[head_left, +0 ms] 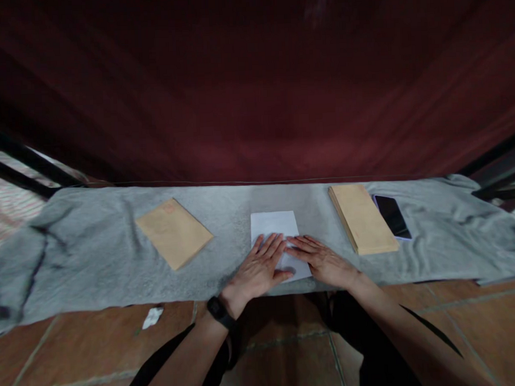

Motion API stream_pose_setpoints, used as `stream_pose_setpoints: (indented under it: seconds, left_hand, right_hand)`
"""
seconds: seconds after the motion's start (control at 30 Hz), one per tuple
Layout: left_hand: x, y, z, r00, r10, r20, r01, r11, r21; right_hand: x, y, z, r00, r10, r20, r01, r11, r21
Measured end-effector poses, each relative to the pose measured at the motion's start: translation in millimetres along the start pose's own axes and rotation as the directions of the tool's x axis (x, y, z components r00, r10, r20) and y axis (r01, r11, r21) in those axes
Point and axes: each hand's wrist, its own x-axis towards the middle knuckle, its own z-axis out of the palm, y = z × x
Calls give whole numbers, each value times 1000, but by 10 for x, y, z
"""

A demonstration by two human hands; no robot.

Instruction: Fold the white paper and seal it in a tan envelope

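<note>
A white sheet of paper (274,220), perhaps folded, lies flat on the grey cloth in front of me. My left hand (261,267) rests on its left and middle part, fingers stretched out and thumb apart. From the right, my right hand (322,260) lies flat on the same paper, its fingertips close to those of the left. Both palms face down and neither hand grips anything. Parts of the paper's middle and lower left are hidden under the hands.
Brown envelopes (174,233) lie askew on the left. A thicker stack of brown envelopes (363,219) sits on the right, beside a phone (393,216). Grey cloth (101,245) covers the narrow surface. Behind hangs a dark red curtain (254,113). Crumpled white tissue (152,317) lies on the tiled floor.
</note>
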Motion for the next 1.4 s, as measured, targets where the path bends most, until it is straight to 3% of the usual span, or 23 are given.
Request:
stream_pose_setpoints:
  seconds: [0.2, 0.33, 0.43, 0.53, 0.6, 0.73, 0.83, 1.1, 1.27, 1.4]
  left_hand:
    - [-98, 24, -58, 994, 78, 74, -77, 997, -21]
    - [-139, 20, 4, 998, 55, 15, -55, 998, 14]
    - [-118, 22, 41, 998, 62, -14, -62, 997, 37]
    - [-77, 52, 43, 995, 102, -22, -101, 994, 49]
    - [-55, 85, 29, 993, 113, -14, -112, 993, 47]
    - [-38, 145, -20, 995, 93, 20, -93, 996, 15]
    - [-29, 150, -47, 994, 103, 38, -103, 995, -8]
    - [-45, 35, -69, 974, 209, 86, -209, 978, -5]
    - [-135, 43, -86, 973, 216, 88, -212, 976, -46]
    - [-73, -13, -69, 994, 112, 19, -110, 990, -92]
  right_hand:
    - [-19, 5, -38, 1000, 11, 10, -11, 1000, 21]
    - [-25, 81, -128, 998, 64, 6, -64, 990, 122]
    - [24, 111, -195, 988, 136, -69, -118, 969, 217]
    - [158, 38, -192, 968, 206, -140, -159, 943, 292]
    - [284, -49, -140, 975, 192, -117, -148, 940, 308]
    - [560, -166, 21, 992, 124, 14, -124, 973, 194]
    - [757, -150, 110, 992, 120, 37, -124, 985, 122]
    - [1018, 113, 125, 983, 181, -27, -181, 983, 6]
    - [974, 263, 131, 923, 351, -158, -369, 923, -107]
    - [940, 190, 142, 885, 388, -257, -430, 893, -130]
